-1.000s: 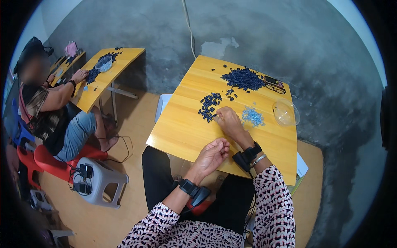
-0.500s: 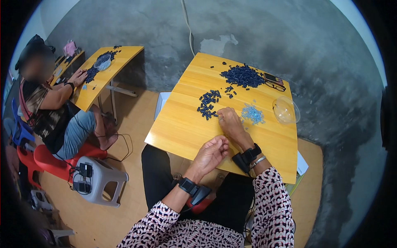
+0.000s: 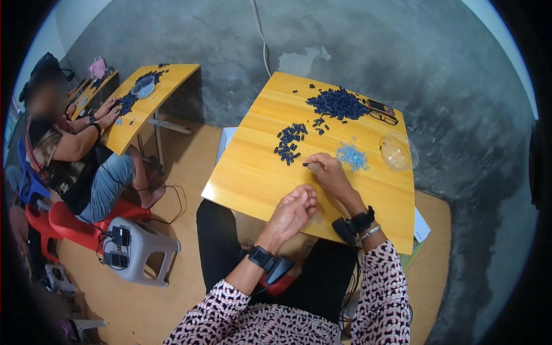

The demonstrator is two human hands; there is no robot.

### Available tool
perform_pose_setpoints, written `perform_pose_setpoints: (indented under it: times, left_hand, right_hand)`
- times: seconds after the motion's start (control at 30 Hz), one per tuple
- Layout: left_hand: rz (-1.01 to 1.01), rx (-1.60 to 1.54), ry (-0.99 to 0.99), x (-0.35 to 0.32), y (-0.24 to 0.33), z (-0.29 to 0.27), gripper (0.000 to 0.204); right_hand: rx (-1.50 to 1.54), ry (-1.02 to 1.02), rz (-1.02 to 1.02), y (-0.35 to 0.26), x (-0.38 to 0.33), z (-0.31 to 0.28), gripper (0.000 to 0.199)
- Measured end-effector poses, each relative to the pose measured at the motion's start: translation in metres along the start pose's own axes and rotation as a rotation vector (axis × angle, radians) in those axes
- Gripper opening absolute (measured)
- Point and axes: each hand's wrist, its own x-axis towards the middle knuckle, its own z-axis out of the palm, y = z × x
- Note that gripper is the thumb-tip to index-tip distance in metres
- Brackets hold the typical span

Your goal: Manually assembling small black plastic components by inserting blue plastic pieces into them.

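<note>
A small dark-blue cylindrical piece point(image 3: 305, 164) is pinched between the thumb and fingertips of my right hand point(image 3: 329, 175), just above the yellow table. My left hand point(image 3: 292, 214) is palm up near the table's front edge, its fingers curled in toward the thumb; what they hold, if anything, is hidden. Left of my right fingertips lies a loose cluster of similar dark pieces point(image 3: 290, 141). On the other side of that hand is a heap of tiny light-blue pieces point(image 3: 352, 156).
A bigger pile of dark pieces point(image 3: 338, 105) is at the back, beside eyeglasses point(image 3: 384, 119) and a dark device with keys point(image 3: 380, 107). A clear round bowl point(image 3: 398, 152) stands at the right edge. To the left, another person works at a second table point(image 3: 172, 77); a grey stool point(image 3: 141, 253) stands nearer.
My right hand has drawn slightly right, away from the loose cluster, and a dark piece now shows in its fingertips. My left hand has barely moved.
</note>
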Motion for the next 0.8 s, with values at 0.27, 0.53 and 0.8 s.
perform_pose_setpoints:
  times: [0.27, 0.53, 0.8]
  left_hand:
    - [0.054, -0.021, -0.045, 0.004, -0.002, -0.002, 0.011]
    - [-0.009, 0.046, -0.030, 0.008, -0.003, 0.005, 0.012]
    - [-0.057, 0.158, -0.050, 0.007, -0.002, -0.005, 0.017]
  right_hand:
    - [0.400, -0.103, 0.183, -0.015, -0.037, -0.025, 0.012]
    - [0.259, -0.074, -0.150, -0.016, -0.054, -0.031, 0.012]
    - [-0.029, -0.028, -0.409, -0.022, -0.067, -0.037, 0.019]
